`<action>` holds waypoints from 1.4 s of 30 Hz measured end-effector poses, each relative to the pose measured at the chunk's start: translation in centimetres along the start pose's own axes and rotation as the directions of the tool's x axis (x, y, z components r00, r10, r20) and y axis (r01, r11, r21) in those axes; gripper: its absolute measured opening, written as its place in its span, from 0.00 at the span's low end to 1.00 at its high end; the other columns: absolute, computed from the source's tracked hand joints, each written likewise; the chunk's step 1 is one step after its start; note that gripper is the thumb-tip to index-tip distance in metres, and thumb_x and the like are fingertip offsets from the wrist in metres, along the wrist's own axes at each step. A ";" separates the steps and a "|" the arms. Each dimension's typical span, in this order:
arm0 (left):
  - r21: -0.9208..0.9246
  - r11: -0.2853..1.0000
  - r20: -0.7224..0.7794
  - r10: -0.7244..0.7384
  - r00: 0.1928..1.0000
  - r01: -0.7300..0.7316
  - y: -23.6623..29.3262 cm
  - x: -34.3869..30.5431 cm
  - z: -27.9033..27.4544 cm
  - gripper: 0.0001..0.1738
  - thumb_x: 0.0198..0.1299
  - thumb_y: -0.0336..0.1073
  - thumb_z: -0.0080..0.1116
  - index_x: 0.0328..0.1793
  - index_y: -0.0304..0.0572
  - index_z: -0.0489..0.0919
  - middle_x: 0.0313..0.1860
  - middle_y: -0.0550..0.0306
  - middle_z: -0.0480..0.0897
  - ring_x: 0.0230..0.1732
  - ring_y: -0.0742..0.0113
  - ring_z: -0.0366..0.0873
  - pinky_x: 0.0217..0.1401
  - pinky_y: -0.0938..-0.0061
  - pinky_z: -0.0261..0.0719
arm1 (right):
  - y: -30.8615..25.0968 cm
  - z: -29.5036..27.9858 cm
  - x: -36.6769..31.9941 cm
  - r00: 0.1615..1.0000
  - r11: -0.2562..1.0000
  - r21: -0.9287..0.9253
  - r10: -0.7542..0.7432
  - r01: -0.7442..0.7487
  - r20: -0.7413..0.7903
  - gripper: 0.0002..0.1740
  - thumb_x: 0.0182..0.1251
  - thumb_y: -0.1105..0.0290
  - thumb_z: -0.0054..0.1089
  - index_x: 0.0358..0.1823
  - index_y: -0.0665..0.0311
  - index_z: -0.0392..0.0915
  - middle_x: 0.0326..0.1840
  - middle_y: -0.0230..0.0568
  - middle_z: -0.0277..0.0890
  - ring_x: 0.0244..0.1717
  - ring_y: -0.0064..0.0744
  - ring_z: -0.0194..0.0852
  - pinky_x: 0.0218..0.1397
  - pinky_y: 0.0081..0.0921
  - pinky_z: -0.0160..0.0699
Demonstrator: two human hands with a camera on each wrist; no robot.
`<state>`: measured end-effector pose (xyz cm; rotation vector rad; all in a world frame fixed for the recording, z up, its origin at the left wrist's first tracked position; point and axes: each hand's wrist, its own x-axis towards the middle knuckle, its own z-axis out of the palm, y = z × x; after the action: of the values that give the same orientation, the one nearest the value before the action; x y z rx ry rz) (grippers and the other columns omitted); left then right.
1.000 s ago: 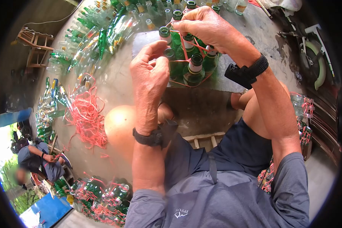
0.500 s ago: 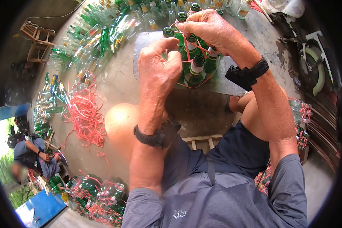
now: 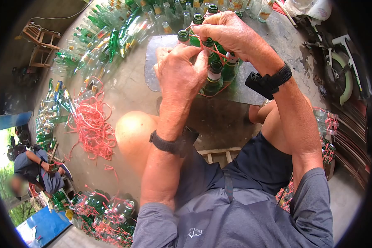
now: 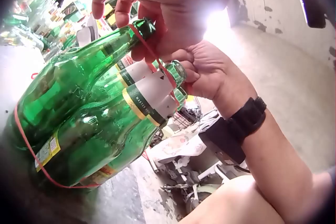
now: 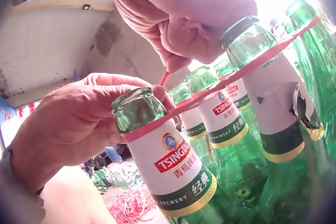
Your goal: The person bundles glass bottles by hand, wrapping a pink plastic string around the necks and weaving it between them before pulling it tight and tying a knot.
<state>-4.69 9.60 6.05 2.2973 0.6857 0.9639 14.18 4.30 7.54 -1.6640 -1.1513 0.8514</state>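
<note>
A cluster of green glass beer bottles (image 3: 213, 78) stands on a grey sheet, with a pink-red plastic strap (image 5: 252, 62) around the necks and another band low around the bodies. White neck labels face the right wrist view. My right hand (image 3: 231, 35) is above the necks and pinches a strap end, which runs down from its fingertips in the right wrist view. My left hand (image 3: 181, 72) is at the near-left side of the necks, its thumb and forefinger pinching the strap beside a bottle mouth. Its fingertips are partly hidden behind that neck in the right wrist view.
Many loose bottles (image 3: 111, 41) stand and lie on the floor beyond. At left is a tangled heap of pink-red strap (image 3: 93, 128), with tied bottle bundles (image 3: 107, 213) below. A person (image 3: 39, 169) sits at far left. A wheeled vehicle (image 3: 339, 70) stands at right.
My left hand has moved right and closer to the right hand, its thumb and forefinger coming together on the strap. The right hand keeps its pinch over the necks.
</note>
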 end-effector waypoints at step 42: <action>-0.164 0.980 0.116 -0.094 0.989 0.113 -1.5 -0.1 0.9 0.08 0.71 0.32 0.71 0.45 0.33 0.95 0.30 0.53 0.93 0.32 0.73 0.87 0.38 0.73 0.82 | -2.6 -2.8 -4.0 0.905 0.685 -0.630 -0.420 0.366 0.069 0.09 0.70 0.65 0.68 0.37 0.62 0.87 0.28 0.50 0.84 0.32 0.51 0.88 0.39 0.43 0.85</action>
<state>-4.39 10.35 4.55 2.1255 0.6453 0.8110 14.52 0.08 11.06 -1.8317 -1.7903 0.0955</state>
